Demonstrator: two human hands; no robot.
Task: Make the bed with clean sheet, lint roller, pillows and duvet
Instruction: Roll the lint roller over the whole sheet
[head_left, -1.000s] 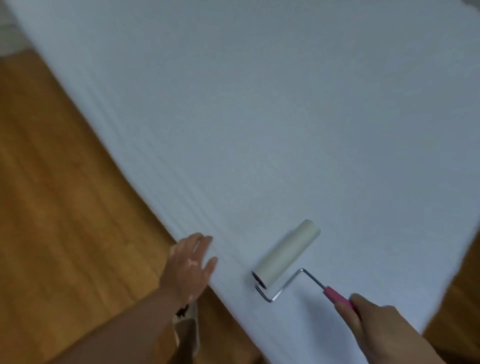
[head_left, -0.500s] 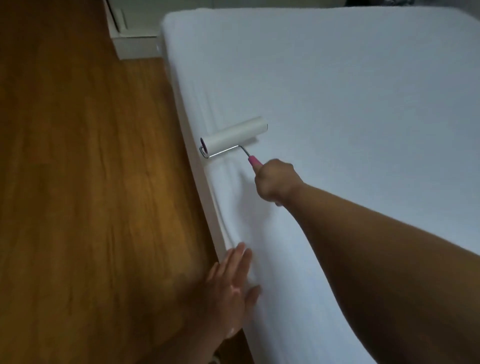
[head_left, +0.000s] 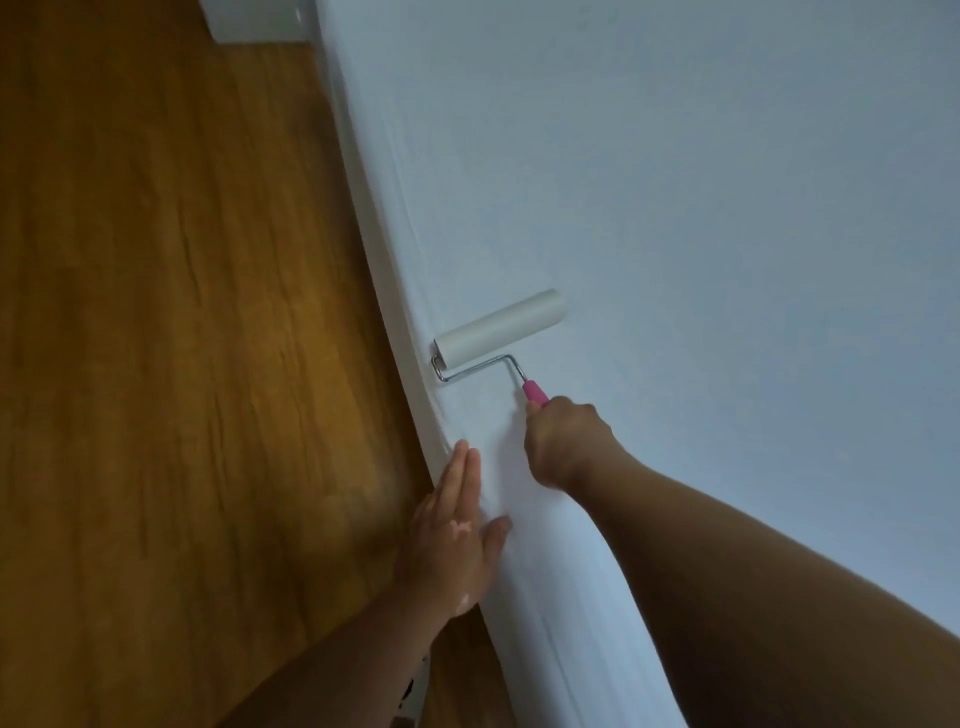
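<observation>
The fingers (head_left: 569, 415) of the right hand (head_left: 566, 447) are curled tight round the pink handle (head_left: 535, 391) of the lint roller (head_left: 501, 327). Those of the left hand (head_left: 452, 535) are straight and together, and lie flat against the mattress edge (head_left: 387, 270).

In the head view, the only one, the white roll lies on the clean sheet (head_left: 727, 208), close to that edge and just beyond both hands. The wooden floor (head_left: 156, 312) is to the left.

I judge the roller to be light and stiff, on a thin wire frame (head_left: 478, 368), so the handle is the right place to hold it. The sticky paper should not be touched. The sheet is soft and may wrinkle or lift under the roll, so the flat left hand seems useful to keep it taut.
</observation>
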